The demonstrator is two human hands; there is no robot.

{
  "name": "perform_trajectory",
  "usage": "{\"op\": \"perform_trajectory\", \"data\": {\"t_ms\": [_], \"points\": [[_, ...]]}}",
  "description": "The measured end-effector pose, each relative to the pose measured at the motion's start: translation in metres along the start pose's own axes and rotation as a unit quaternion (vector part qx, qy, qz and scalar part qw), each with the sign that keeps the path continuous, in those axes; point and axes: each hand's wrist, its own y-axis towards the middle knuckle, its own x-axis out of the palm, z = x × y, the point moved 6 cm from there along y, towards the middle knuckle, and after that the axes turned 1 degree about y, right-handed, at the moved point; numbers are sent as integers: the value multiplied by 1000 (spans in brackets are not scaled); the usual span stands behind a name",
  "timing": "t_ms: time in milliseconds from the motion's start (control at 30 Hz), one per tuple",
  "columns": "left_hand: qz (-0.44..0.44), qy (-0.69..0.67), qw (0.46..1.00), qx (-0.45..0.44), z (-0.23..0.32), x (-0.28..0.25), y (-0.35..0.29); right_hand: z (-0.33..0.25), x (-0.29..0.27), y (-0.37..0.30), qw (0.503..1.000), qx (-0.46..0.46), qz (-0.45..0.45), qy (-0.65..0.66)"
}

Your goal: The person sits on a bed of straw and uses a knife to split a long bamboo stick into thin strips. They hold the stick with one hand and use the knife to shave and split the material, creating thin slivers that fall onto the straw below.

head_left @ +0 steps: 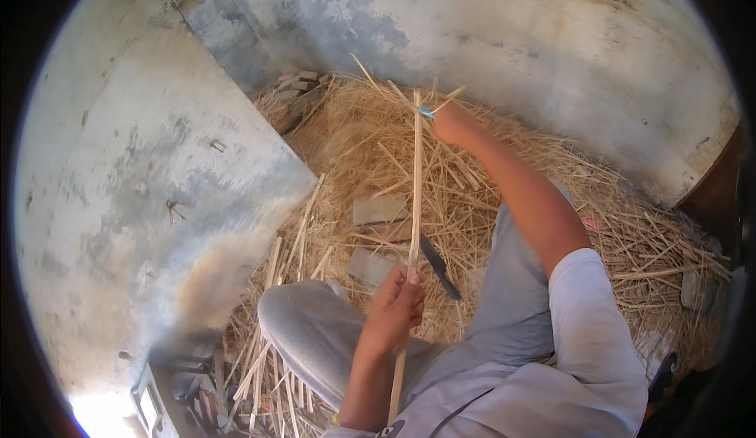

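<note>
A long pale strip of split bamboo (416, 178) runs upright from my lap toward the wall. My left hand (394, 300) is closed around its lower part, and the strip's near end passes down beside my forearm. At the strip's far end my right hand (455, 125) is closed, with a small bright blue piece (427, 113) showing at its fingers. Thin slivers (366, 72) cross and stick out there. What exactly my right hand grips is too small to tell.
Bamboo shavings (346, 135) cover the floor around my crossed legs. Bricks (380, 210) and a dark flat bar (439, 267) lie before me. Loose strips (293, 241) stand to the left. Worn walls (504, 29) close in ahead and left; a grey metal frame (161, 399) stands lower left.
</note>
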Motion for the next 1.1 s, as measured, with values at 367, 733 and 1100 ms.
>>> {"op": "perform_trajectory", "data": {"t_ms": [367, 733, 1100], "points": [[274, 411, 845, 205, 20, -41, 2, -101, 58, -127, 940, -273, -9, -204], [214, 540, 795, 176, 19, 11, -12, -17, 15, -22, 983, -28, -3, -184], [175, 393, 867, 253, 8, 3, 6, 10, 20, 6, 994, 1, -75, 78]]}}
